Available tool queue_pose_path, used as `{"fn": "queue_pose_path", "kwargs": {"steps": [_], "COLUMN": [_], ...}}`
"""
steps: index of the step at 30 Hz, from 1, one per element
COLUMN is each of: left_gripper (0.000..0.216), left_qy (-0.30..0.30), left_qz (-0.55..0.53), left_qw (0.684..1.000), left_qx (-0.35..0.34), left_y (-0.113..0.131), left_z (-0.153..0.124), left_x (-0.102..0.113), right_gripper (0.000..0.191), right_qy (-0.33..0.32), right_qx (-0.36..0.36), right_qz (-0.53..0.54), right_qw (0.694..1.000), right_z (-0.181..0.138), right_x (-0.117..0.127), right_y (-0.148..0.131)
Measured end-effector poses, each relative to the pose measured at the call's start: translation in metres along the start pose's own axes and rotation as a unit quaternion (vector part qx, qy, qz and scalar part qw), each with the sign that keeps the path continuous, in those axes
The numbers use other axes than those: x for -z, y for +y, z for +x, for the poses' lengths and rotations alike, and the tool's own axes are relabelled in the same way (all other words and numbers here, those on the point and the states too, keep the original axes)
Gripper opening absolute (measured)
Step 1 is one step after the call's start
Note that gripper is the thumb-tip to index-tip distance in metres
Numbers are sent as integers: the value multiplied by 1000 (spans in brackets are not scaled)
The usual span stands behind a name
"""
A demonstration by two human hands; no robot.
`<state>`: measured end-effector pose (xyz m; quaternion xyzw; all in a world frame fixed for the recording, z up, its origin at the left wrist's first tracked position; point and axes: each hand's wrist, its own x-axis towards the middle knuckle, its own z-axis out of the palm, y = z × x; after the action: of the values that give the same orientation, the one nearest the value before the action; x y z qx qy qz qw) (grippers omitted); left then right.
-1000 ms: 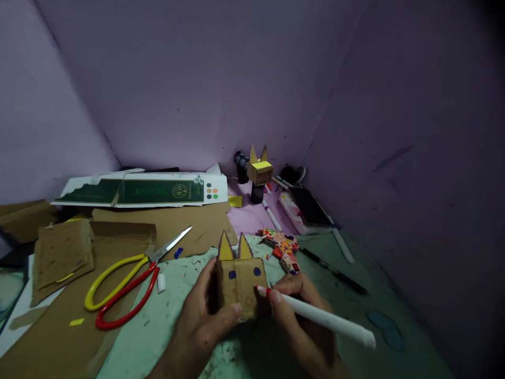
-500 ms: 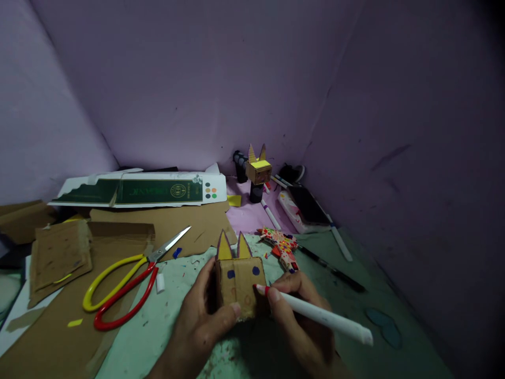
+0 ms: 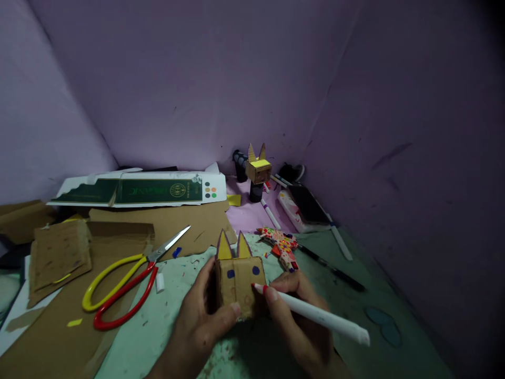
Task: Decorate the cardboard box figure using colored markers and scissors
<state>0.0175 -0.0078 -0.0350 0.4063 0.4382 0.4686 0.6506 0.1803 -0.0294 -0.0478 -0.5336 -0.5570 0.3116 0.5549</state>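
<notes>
A small cardboard box head [image 3: 241, 288] with two pointed yellow ears and two dark blue dots for eyes is at the front centre. Faint round marks show lower on its face. My left hand [image 3: 205, 321] grips it from the left side, thumb on the front face and fingers behind, partly hidden. Between the thumb and fingers of my right hand [image 3: 298, 321] is a white felt-tip marker [image 3: 327, 318] with a red tip. The tip is at the right part of the box face, below the right dot; whether it touches I cannot tell.
Scissors [image 3: 148, 259] with yellow and red handles lie open at left on cardboard, near a white cap [image 3: 160, 281]. Behind stand a green-and-white carton [image 3: 158, 189] and another eared cardboard box [image 3: 258, 171]. A patterned paper piece [image 3: 281, 243], black pen [image 3: 335, 271] and phone [image 3: 307, 204] are right.
The marker tip and my right hand have shifted slightly left across the box face. My left hand and the box stay in place.
</notes>
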Motion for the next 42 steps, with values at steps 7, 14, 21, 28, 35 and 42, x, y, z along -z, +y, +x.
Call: {"fn": "queue_pose_path", "kwargs": {"steps": [7, 14, 21, 28, 35, 42], "left_gripper": [89, 91, 90, 92, 90, 92], "left_qy": [11, 9, -3, -8, -8, -4], "left_qz": [-2, 3, 1, 8, 0, -21], "left_qw": [1000, 1000, 1000, 1000, 1000, 1000], "left_qx": [5, 1, 0, 9, 2, 6], "left_y": [-1, -3, -6, -1, -2, 1], "left_z": [0, 1, 1, 1, 1, 3], "left_x": [0, 1, 3, 1, 1, 1], "right_gripper": [23, 29, 27, 25, 23, 26], "right_qy": [20, 52, 37, 45, 76, 144], "right_qx": [-7, -18, -13, -7, -2, -55], "right_qz": [-25, -56, -30, -3, 45, 190], "right_qw": [999, 997, 999, 999, 996, 970], "right_z": [0, 0, -1, 0, 0, 7], "right_x": [0, -2, -1, -4, -7, 1], "right_y": [-1, -10, -3, 0, -1, -2]}}
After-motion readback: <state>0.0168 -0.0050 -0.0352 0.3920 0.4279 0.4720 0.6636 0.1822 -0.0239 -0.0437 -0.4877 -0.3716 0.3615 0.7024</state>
